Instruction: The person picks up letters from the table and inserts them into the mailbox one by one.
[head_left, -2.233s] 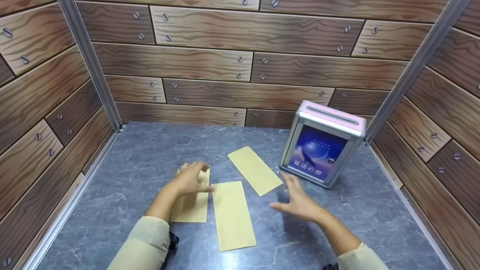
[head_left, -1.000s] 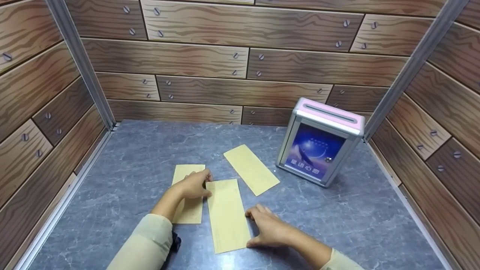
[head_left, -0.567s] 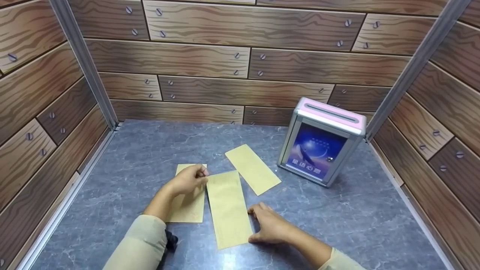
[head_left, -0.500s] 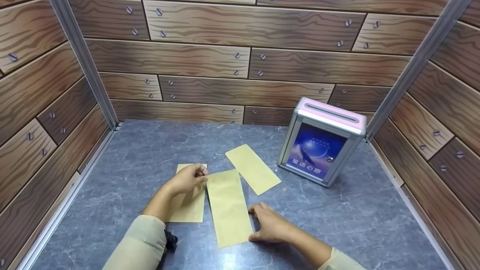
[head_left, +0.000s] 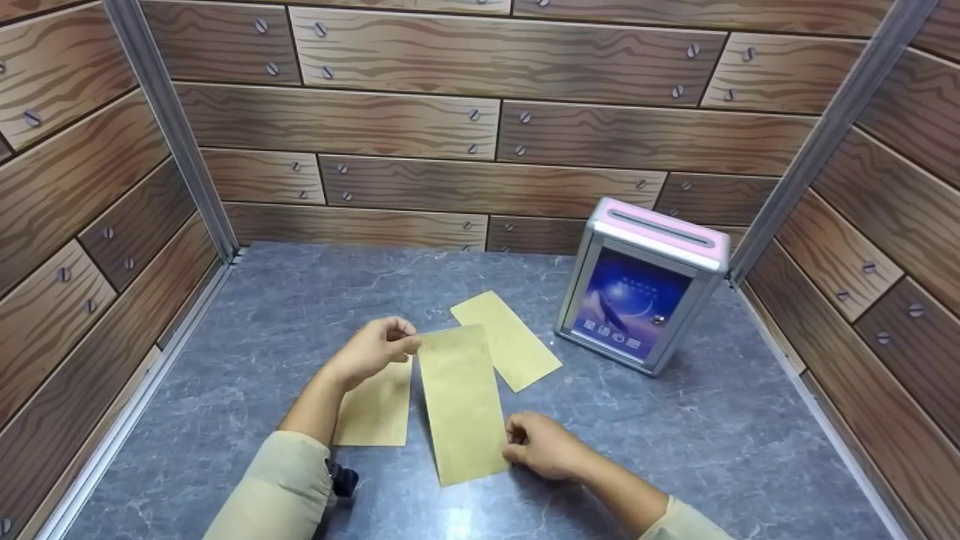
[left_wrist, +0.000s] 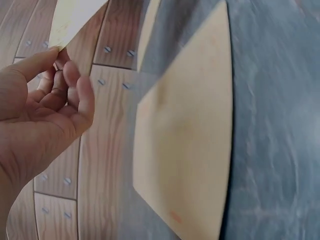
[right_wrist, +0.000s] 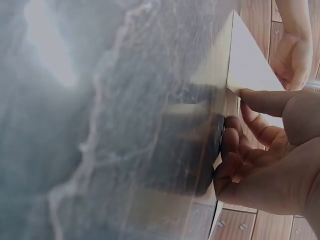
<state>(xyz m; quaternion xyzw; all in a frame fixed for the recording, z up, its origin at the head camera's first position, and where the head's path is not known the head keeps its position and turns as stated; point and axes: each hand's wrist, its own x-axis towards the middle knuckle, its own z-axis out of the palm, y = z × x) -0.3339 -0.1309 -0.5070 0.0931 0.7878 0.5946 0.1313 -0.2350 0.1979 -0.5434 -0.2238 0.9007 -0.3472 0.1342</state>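
Observation:
A yellow paper envelope (head_left: 461, 405) is raised off the table at its far end. My left hand (head_left: 375, 349) pinches its far left corner between thumb and forefinger; the left wrist view shows that same hand (left_wrist: 50, 95) with the corner at its fingertips. Near the lower right corner, my right hand (head_left: 544, 444) grips the edge; in the right wrist view the thumb and finger of this hand (right_wrist: 270, 145) meet on the envelope's corner (right_wrist: 245, 60). Partly under my left hand lies a second envelope (head_left: 375, 409). A third envelope (head_left: 517, 345) lies slanted behind, overlapped by the raised one.
A box with a pink top and a slot (head_left: 652, 285) stands upright at the back right, its front showing a dark blue picture. Wood-patterned walls (head_left: 420, 127) enclose the grey marbled table (head_left: 300, 285) at the back and both sides.
Both hands came to the middle envelope and took hold of its edges. Its far end has risen and moved away from me, now overlapping the slanted envelope in the head view.

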